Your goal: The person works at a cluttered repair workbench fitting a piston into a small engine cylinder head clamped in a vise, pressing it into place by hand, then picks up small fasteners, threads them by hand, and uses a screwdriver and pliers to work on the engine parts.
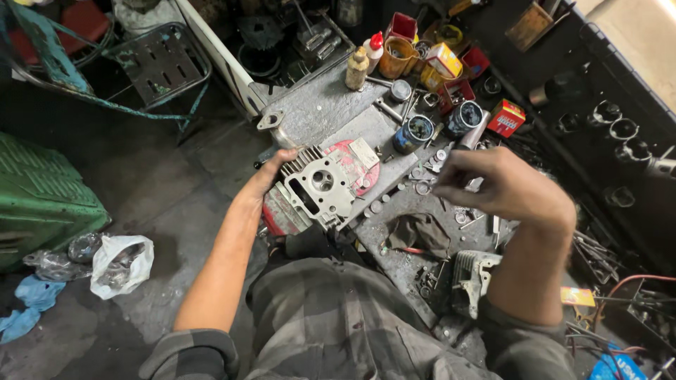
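— Where is the cylinder head (320,186)?

— On the grey workbench (317,105), at the edge nearest the person, lying partly over a red round tin (352,165). The left hand (271,176) grips its finned side at nine o'clock, fingers wrapped over the fins.

— And the right hand (503,184)?

— It hovers at three o'clock of the head, above scattered washers (422,188), fingers curled together. It is blurred, so whether it pinches anything cannot be told. A dark rag (420,232) lies at six o'clock of it.
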The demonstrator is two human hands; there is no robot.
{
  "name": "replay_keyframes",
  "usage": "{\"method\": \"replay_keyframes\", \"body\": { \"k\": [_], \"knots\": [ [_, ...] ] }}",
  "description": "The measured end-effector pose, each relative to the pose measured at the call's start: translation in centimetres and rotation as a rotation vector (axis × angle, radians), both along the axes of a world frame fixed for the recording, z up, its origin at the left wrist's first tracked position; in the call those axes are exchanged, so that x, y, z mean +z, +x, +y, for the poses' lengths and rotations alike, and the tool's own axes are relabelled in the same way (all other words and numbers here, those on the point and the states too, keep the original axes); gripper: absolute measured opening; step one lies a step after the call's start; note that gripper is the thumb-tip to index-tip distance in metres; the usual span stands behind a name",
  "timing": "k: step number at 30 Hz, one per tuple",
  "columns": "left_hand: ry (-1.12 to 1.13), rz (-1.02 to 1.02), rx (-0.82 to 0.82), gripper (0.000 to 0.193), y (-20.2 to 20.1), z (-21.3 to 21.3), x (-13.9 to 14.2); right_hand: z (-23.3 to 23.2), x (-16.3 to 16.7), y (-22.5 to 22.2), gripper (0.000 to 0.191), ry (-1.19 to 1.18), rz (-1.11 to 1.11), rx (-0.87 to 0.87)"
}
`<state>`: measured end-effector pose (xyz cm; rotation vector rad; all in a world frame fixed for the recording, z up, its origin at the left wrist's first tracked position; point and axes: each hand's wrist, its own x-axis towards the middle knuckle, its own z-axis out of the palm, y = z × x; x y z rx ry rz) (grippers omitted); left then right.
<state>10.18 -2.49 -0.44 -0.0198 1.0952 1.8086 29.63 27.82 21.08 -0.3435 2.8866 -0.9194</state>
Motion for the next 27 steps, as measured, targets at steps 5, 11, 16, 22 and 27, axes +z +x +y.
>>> {"method": "replay_keyframes", "body": {
  "k": [5,11,16,22,27],
  "knots": [
    [-0.144,0.259,0.149,0.061,-0.1,-0.2,-0.9,3.1,-7.7,4.2,0.019,0.077,-0.162,-0.165],
    [-0.733,0.668,0.562,0.042,3.5,-7.1,-8.3,4.2,-15.8,11.5,0.023,-0.207,-0.435,-0.364],
    [-1.249,0.59,-0.169,0.056,12.6,-13.9,-14.0,4.2,-19.2,13.8,0.023,-0.306,-0.494,-0.451],
    [-0.887,0.263,-0.805,0.054,17.5,-14.4,-10.8,3.2,-19.5,9.1,0.024,-0.155,-0.559,-0.264],
    [-0.753,0.537,-0.429,0.054,16.3,-12.3,-0.2,-3.2,-16.2,2.5,0.022,-0.239,-0.589,0.174]
  ]
}}
